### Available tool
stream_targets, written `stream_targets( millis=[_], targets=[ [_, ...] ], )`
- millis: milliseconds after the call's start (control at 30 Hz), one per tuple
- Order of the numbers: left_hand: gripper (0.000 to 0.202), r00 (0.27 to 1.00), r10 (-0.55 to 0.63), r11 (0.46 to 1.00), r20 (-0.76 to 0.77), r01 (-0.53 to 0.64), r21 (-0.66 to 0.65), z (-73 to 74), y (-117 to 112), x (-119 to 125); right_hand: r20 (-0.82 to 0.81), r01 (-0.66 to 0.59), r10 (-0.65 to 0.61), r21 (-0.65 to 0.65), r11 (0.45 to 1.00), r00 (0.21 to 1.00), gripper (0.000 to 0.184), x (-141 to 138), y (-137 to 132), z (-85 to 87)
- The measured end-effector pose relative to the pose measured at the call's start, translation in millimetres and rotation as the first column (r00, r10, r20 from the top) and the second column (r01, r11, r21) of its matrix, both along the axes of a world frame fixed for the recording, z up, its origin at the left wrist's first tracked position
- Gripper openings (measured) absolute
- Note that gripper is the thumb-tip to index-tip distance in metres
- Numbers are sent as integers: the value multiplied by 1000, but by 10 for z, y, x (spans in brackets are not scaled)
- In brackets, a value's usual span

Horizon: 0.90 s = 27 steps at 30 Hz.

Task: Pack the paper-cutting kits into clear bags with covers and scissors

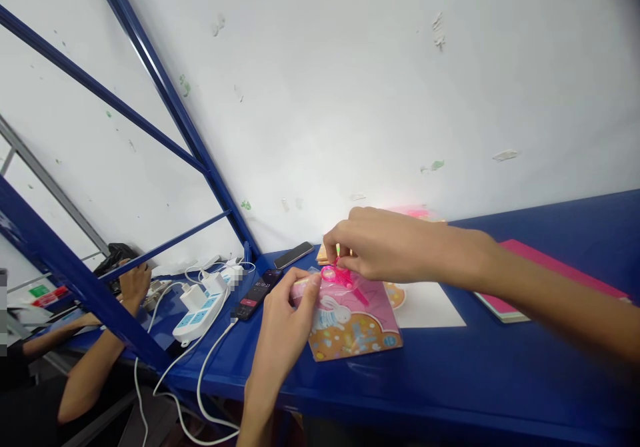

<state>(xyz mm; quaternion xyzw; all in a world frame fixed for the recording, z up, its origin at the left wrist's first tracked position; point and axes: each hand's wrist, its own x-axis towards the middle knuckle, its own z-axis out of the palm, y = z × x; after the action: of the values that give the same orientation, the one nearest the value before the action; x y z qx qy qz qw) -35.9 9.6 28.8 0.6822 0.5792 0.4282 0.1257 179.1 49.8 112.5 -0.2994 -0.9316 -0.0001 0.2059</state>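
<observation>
My left hand [290, 320] pinches the left edge of a clear plastic packet [350, 327] with a pink card printed with a white rabbit, lying on the blue table [500, 367]. My right hand [380, 244] reaches across from the right, its fingertips closed on small pink scissors [340, 276] at the packet's top. The scissor blades point down to the right over the packet.
A white sheet [430, 304] and a pink book [530, 274] lie to the right. Two phones [257, 294] [294, 254] and a white power strip [200, 310] with cables lie to the left. Another person's arm [100, 360] is at lower left behind a blue frame bar [75, 274].
</observation>
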Motion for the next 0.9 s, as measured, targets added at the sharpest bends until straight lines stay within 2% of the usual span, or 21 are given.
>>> stream_targets(
  millis=[233, 433, 567, 733, 900],
  targets=[
    [30, 999, -24, 999, -37, 23, -27, 26, -13, -8, 43, 74, -74, 12, 997, 996, 24, -64, -72, -10],
    [26, 996, -91, 993, -20, 89, -73, 16, -38, -39, 26, 138, -140, 51, 989, 990, 23, -52, -110, 13],
    [28, 995, -87, 994, -45, 83, -74, 8, -52, -57, -21, 105, -104, 93, 990, 994, 21, -58, -65, -14],
    [28, 994, -101, 993, -40, 98, -72, 16, -59, -56, -8, -1, 1, -7, 1000, 1000, 15, -46, 4, -66],
    [29, 995, -92, 993, -47, 88, -74, 21, -49, -51, 10, -6, 6, -47, 999, 1000, 16, -27, 35, -75]
  ],
)
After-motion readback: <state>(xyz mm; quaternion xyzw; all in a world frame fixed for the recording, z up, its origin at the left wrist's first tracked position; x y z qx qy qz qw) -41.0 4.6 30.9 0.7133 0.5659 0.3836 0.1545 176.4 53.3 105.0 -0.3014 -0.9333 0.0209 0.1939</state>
